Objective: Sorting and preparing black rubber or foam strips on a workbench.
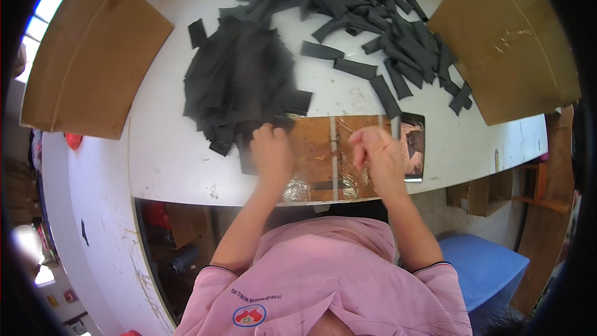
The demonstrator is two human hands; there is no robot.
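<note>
My left hand (272,154) rests on the near edge of a thick stack of dark grey fabric pieces (239,81), fingers curled over the lowest pieces. My right hand (378,158) is closed around a thin upright metal tool (395,127) over a brown work board (348,155) with a pale strip down its middle. The board lies at the front edge of the white table (168,149). A loose heap of dark grey strips (373,18) spreads across the far right of the table.
A flat cardboard sheet (93,53) lies at the left, a cardboard box (510,37) at the right. Under the table I see dark clutter (180,242). A blue seat (482,267) and wooden shelving (535,193) stand at the lower right.
</note>
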